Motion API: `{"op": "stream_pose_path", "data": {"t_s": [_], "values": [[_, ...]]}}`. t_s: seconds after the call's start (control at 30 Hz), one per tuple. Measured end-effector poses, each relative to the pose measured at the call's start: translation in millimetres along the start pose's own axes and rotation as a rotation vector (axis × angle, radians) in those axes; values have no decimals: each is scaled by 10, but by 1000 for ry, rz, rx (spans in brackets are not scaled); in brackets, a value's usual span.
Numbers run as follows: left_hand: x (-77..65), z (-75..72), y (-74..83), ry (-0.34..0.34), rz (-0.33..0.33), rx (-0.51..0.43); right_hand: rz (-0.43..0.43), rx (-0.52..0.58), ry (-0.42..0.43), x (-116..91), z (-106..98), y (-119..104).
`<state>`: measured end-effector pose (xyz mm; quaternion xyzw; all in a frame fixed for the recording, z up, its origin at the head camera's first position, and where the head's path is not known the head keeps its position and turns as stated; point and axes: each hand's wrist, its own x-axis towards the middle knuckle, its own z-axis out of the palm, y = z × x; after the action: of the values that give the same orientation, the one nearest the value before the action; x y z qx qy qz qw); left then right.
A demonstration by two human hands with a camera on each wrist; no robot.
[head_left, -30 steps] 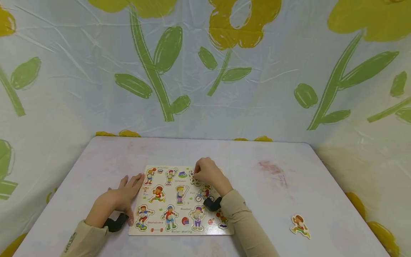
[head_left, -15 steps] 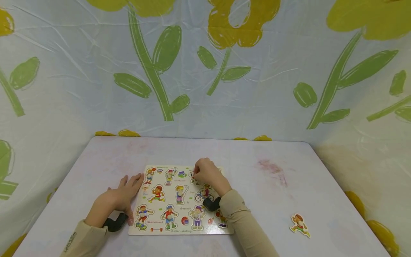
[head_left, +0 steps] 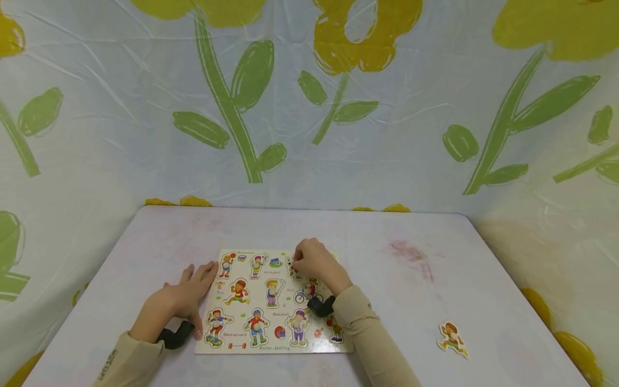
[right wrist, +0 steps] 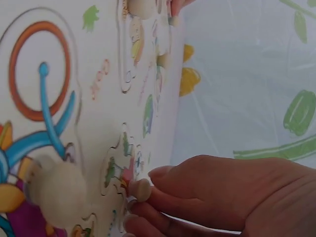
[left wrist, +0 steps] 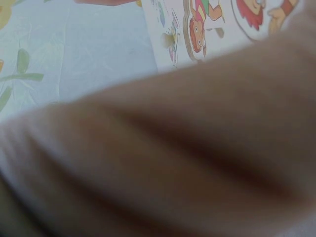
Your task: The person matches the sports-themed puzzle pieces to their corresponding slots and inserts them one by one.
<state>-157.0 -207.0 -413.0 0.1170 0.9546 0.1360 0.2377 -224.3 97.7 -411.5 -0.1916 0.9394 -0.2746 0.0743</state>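
Observation:
A wooden peg puzzle board (head_left: 251,323) with printed sports figures lies on the table. At its far right part, my right hand (head_left: 316,263) pinches the round knob (right wrist: 140,190) of a soccer-player puzzle piece (head_left: 293,269), which sits over its place in the board; the fingers hide part of it. My left hand (head_left: 186,295) rests at the board's left edge with fingers spread. A runner puzzle piece (head_left: 452,339) lies loose on the table to the right. The printed runner (head_left: 237,292) on the board carries no knob.
Other knobbed pieces sit in the board, among them a golfer (head_left: 273,293), a skateboarder (head_left: 216,327) and a baseball player (head_left: 298,327). My right forearm (head_left: 379,344) crosses the board's near right corner. A flower-print curtain (head_left: 387,161) stands behind the table.
My right hand shifts only slightly at the soccer-player piece. The left hand, the board and the loose runner piece stay in place.

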Motion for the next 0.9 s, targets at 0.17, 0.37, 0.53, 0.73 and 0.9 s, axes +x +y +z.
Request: {"op": "stream_pose_path", "data": {"t_s": [0.17,0.37,0.53,0.73,0.9], "values": [[4,7,3,1,2,0,-12,-14,-18,-54,-83,-29],[-12,5,-3,11,15,6,-13,-31,-14,-154,-218,-29],[-22,2,-26,6,19,8,-7,-70,2,-230,-305,15],[-35,-24,-5,17,36,15,-13,-119,31,-402,-460,75],[-29,-23,8,21,50,13,5,-136,48,-586,-570,177]]}}
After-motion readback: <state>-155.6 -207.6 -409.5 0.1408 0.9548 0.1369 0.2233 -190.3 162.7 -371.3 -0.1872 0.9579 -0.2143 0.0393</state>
